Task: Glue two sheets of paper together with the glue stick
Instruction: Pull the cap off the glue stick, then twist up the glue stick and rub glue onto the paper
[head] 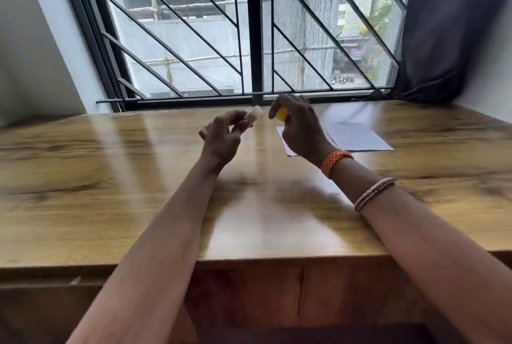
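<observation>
Head camera view, read from our left: our left hand point(221, 133) is raised above the middle of the surface point(110, 177), fingers curled around the glue stick point(253, 116). We hold it by its lower part and tilt it up toward the right, so its pale, uncovered end points at the other hand; that grip looks chosen to keep the working end clear. Just beside it, with a small gap between them, our right hand point(297, 127) is closed around a yellow cap point(282, 114), pinched between thumb and fingers. With stick and cap apart, we judge the stick is open and ready for use. Motion blur hides whether any glue is wound out.

Further right, toward the far right part of the surface near the window edge, two sheets of paper point(357, 137) lie flat and overlapping, the lower one showing at the left, partly behind our right wrist. They sit near our hands, untouched, probably so we can glue them without shifting.
</observation>
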`<state>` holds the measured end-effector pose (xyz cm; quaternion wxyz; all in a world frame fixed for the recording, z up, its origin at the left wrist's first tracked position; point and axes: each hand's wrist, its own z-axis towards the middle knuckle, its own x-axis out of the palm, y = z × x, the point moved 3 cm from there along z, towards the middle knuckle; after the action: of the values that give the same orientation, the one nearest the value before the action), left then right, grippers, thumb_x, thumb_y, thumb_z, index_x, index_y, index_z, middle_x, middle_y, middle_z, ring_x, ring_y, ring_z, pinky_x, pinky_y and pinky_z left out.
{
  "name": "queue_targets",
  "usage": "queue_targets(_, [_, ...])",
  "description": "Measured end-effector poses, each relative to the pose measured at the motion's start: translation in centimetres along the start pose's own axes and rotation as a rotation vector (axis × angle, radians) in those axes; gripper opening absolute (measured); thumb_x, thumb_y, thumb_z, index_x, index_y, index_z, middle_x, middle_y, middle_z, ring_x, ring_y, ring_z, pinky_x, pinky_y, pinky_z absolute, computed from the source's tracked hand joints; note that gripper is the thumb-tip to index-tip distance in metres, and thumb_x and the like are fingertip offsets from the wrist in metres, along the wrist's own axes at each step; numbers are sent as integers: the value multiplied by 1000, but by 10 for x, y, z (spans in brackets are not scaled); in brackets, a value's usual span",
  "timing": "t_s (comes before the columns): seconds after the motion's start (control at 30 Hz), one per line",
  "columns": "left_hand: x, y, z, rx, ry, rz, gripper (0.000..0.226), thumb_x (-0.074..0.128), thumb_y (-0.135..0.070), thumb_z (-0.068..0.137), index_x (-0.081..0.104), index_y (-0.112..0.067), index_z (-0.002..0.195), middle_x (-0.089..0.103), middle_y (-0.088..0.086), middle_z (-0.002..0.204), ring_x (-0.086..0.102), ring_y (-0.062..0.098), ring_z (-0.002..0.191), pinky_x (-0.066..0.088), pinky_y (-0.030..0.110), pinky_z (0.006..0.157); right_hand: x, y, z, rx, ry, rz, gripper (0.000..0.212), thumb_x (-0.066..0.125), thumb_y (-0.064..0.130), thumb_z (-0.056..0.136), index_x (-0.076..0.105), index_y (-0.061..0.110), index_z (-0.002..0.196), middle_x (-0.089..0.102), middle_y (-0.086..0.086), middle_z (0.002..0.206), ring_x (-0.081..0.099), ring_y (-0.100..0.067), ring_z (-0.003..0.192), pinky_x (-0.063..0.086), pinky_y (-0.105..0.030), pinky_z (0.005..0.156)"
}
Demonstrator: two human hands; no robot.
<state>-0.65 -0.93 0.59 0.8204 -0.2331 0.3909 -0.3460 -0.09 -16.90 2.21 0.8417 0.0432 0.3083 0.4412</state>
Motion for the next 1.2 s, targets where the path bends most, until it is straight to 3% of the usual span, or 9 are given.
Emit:
queue_targets(0.1, [6,10,2,-103,67,-122,4,60,-33,84,61,-36,85,68,-16,84,62,15,101,36,48,100,12,-14,-6,386,219,204,28,47,-10,77,56,11,93,56,-7,92,50,-20,80,40,-21,61])
queue_targets(0.2, [14,19,3,-187,100,-229,19,56,-39,74,59,-36,93,69,-12,85,63,24,102,41,55,98,21,-18,-14,683,365,515,20,49,-6,86,51,13,90,52,-10,90,50,-17,71,45,-26,57])
queue_targets(0.37, [22,22,4,-226,125,-244,17,58,-49,65,66,-36,74,71,-7,81,66,26,99,45,55,94,31,-9,-19,851,398,714,17,39,-10,94,50,1,98,51,-11,81,55,-16,63,49,-17,46])
queue_targets(0.53, [11,22,5,-298,-1,-296,26,58,-45,65,65,-27,82,73,4,92,67,26,96,50,50,91,39,1,-6,727,310,538,14,40,22,101,43,8,98,64,-17,98,64,-20,71,49,-24,53])
queue_targets(0.67, [-4,27,8,-357,-169,-321,26,59,-38,69,67,-22,89,72,5,94,65,29,97,50,48,89,61,3,5,512,339,171,19,60,32,90,59,16,99,63,-10,107,56,-26,103,46,-44,88])
queue_targets(0.7, [-7,29,8,-376,-199,-326,24,61,-33,74,67,-19,92,72,7,96,65,29,97,51,46,89,65,4,8,479,349,101,20,65,33,87,64,18,100,63,-7,109,53,-25,108,40,-41,91])
queue_targets(0.93, [-22,52,11,-443,-304,-313,20,64,-15,84,64,-8,103,69,11,105,64,28,99,52,40,89,82,16,5,292,440,-21,26,74,32,76,68,28,101,69,3,101,53,-18,109,22,-36,81])
queue_targets(1.1, [-21,53,16,-444,-313,-392,21,68,-15,82,63,-7,101,69,13,105,65,29,97,55,39,85,86,19,2,195,476,0,25,75,28,73,66,31,96,67,9,92,56,-20,106,35,-44,95])
queue_targets(1.2, [-21,51,16,-437,-323,-456,23,68,-14,82,62,-6,103,67,13,106,64,28,97,55,38,83,85,20,-1,175,498,-13,26,72,29,78,64,30,102,66,8,99,52,-17,111,30,-41,94])
